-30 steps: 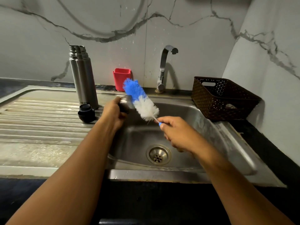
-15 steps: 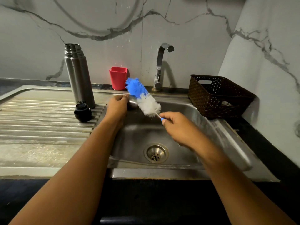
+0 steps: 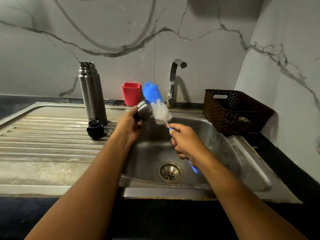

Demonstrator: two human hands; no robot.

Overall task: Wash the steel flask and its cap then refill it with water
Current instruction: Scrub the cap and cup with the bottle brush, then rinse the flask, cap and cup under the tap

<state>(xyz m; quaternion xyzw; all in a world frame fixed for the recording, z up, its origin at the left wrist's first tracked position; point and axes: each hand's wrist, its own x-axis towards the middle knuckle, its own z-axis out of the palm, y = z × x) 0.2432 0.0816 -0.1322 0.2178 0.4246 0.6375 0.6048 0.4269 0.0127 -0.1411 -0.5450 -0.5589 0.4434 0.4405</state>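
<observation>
Steel sink sits below both hands. Steel flask stands upright on the drainboard, well left of the left hand, w/ its black stopper just in front. Bottle brush, blue/white bristles, touches the steel cap. Left hand is closed round the cap over the basin. Right hand is fisted tight on the brush handle.

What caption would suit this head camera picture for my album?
Over the sink, the left hand holds a steel cap while the right hand scrubs it with a bottle brush.
</observation>
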